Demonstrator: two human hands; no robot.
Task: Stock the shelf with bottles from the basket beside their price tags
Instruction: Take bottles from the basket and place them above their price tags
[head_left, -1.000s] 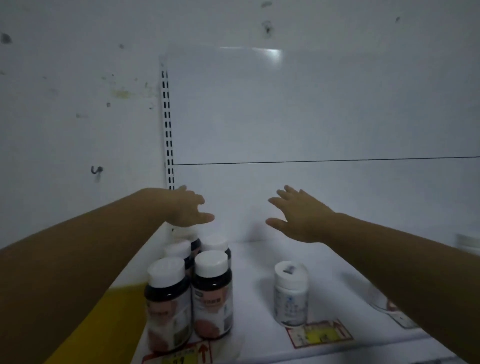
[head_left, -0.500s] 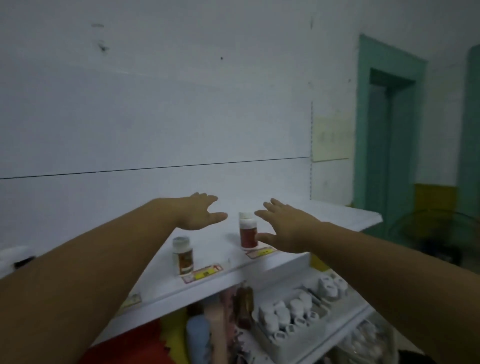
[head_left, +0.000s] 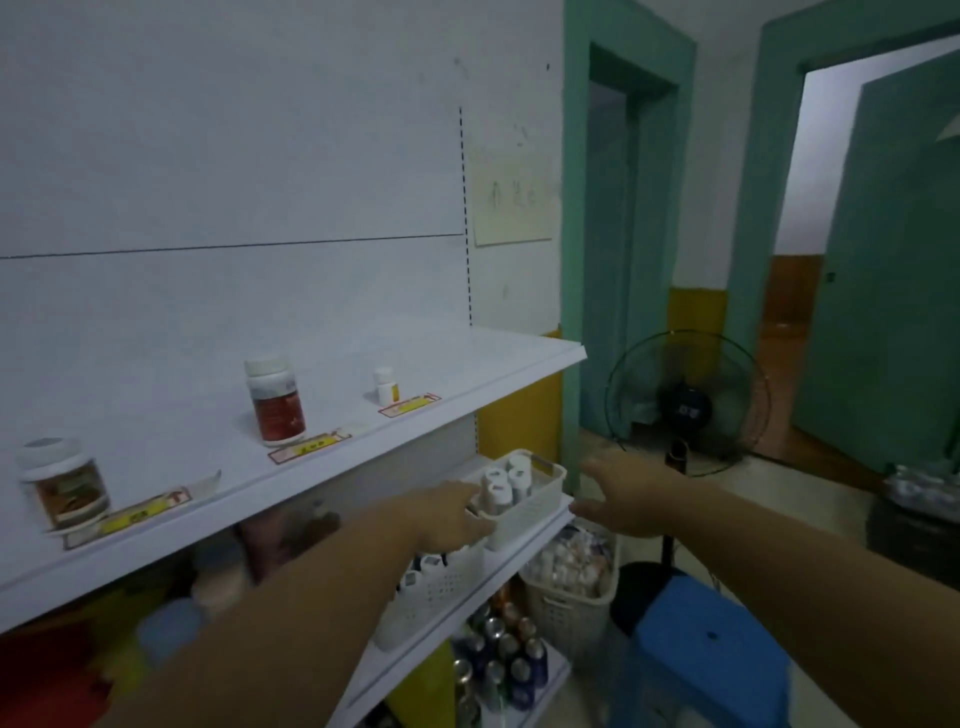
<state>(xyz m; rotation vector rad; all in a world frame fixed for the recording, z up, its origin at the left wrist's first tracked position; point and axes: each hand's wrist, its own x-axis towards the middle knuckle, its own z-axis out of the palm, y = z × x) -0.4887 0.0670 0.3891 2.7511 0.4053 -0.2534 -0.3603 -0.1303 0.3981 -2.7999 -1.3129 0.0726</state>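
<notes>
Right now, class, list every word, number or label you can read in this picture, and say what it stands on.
Nothing reads clearly.
Red-and-yellow price tags on the white top shelf: blurred.
Label on the white-capped red bottle: blurred.
Pale paper sheet on the wall: faint handwriting, unreadable.
Label on the black standing fan: blurred.

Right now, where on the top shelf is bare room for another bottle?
Bare shelf: between the brown-label bottle and the red bottle; between the red bottle and the small white bottle; right of that bottle. Crowded: the white basket below.
</notes>
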